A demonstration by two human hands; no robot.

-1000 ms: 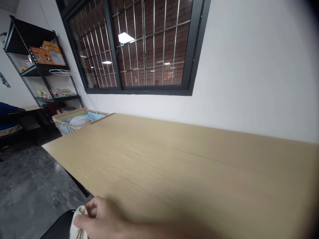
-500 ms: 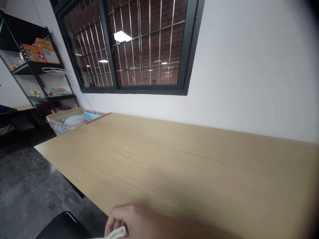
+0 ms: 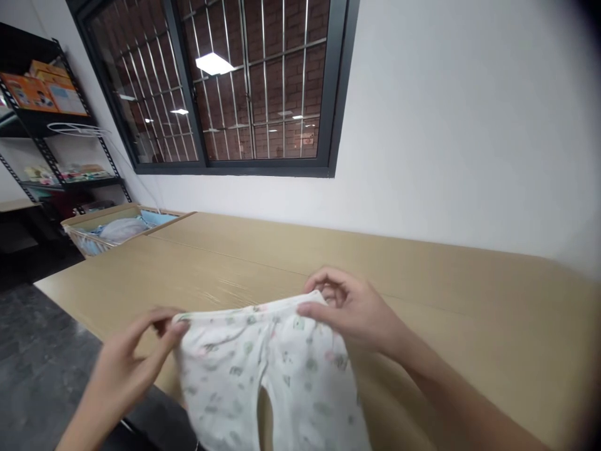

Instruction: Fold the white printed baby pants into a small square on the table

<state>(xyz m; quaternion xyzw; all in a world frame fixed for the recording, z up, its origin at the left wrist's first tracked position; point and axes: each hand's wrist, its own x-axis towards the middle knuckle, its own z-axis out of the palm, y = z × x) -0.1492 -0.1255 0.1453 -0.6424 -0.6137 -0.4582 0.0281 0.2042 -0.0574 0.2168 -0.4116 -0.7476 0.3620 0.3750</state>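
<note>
The left hand [image 3: 129,360] and right hand [image 3: 359,310] pinch the top corners of the white pants [image 3: 267,369], over the desk's [image 3: 206,250] near edge.

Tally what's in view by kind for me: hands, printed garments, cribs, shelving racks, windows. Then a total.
Hands: 2, left hand and right hand
Printed garment: 1
Blue-lined crib: 1
Shelving rack: 1
Barred window: 1
Total: 6

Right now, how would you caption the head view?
Two hands stretch patterned white cloth above a wooden table.
</note>
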